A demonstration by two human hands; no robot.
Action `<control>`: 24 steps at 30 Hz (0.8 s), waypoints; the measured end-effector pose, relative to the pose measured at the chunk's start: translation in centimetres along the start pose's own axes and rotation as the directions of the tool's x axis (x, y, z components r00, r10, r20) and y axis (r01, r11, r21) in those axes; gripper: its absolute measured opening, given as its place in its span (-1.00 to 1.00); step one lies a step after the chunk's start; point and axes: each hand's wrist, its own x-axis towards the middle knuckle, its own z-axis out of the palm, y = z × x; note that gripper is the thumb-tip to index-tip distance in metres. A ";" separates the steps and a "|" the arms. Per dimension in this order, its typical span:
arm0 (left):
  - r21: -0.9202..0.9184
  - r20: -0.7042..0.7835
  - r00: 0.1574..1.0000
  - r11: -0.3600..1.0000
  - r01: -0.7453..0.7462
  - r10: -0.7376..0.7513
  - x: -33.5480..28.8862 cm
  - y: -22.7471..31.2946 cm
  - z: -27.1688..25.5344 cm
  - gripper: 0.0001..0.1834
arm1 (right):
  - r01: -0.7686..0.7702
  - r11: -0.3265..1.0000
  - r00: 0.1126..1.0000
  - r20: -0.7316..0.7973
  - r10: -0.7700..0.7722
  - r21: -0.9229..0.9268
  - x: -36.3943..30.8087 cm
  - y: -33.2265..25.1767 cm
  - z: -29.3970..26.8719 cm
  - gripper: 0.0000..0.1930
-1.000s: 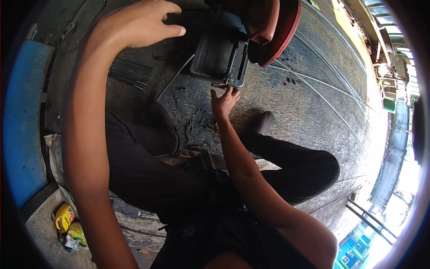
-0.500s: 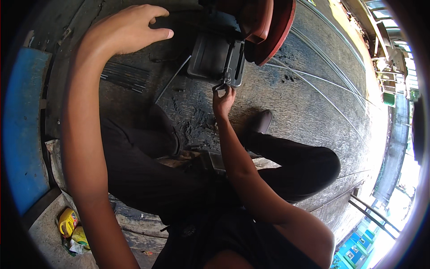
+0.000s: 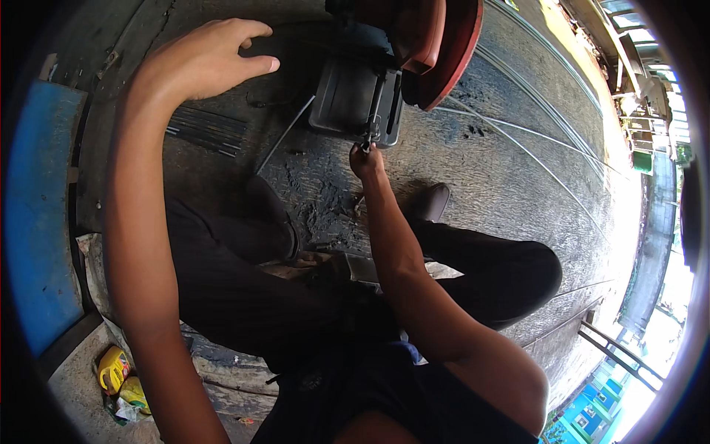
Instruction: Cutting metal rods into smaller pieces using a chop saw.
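A cut-off saw with a red blade guard (image 3: 464, 55) stands on the floor in front of me, on a dark metal base (image 3: 325, 111). The vise screw (image 3: 376, 111) runs along the right part of that base. At its near end, the fingers of my right hand (image 3: 367, 164) are closed round the crank handle (image 3: 366, 146). To the left of the saw my left hand (image 3: 200, 63) hangs in the air, empty, with thumb and fingers apart. Its far side and some of its fingers are hidden.
Several short dark rods (image 3: 207, 129) lie in a row at the left. One thin rod (image 3: 285, 133) slants beside the base. Long metal rods (image 3: 532, 140) stretch across the floor at the right. A blue panel (image 3: 41, 214) and yellow packages (image 3: 113, 370) are at the left edge.
The crank handle has turned, and my right hand has shifted slightly with it, its fingers closer together. My left hand has dropped slightly toward me, still spread.
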 end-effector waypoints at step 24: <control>0.010 0.013 1.000 1.000 -0.020 0.020 0.2 1.5 -0.4 -0.38 | -0.026 0.796 0.994 0.103 -0.046 0.605 -3.3 0.0 3.9 -0.64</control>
